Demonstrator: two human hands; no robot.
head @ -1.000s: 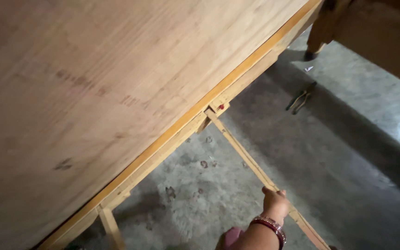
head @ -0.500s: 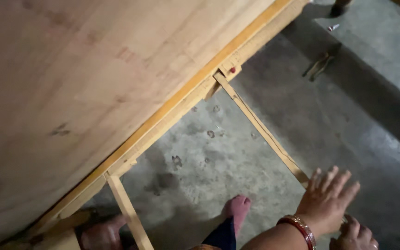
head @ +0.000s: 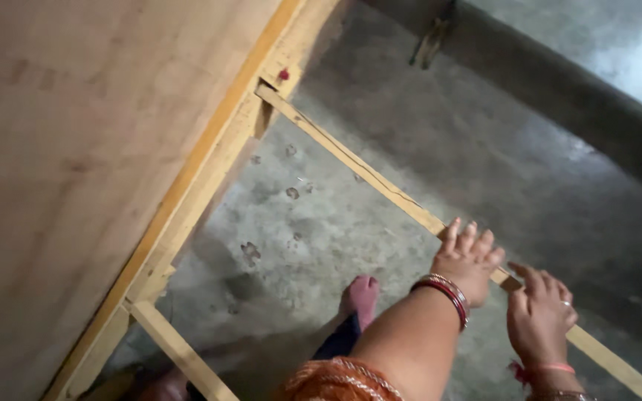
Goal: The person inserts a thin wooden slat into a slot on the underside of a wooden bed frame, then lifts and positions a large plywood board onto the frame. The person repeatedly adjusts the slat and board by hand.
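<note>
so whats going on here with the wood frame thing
A person stands over a concrete floor with both hands on a thin wooden slat that juts from the edge of a large plywood panel. The left hand lies on the slat with fingers spread; the right hand touches it just beside. A second slat sticks out lower left, and a bare foot shows between them.

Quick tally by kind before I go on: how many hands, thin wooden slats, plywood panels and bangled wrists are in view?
Hands: 2, left hand and right hand, both at the long slat
Thin wooden slats: 2, the second being the short slat
Plywood panels: 1, plywood panel
Bangled wrists: 2
Total: 7
</note>
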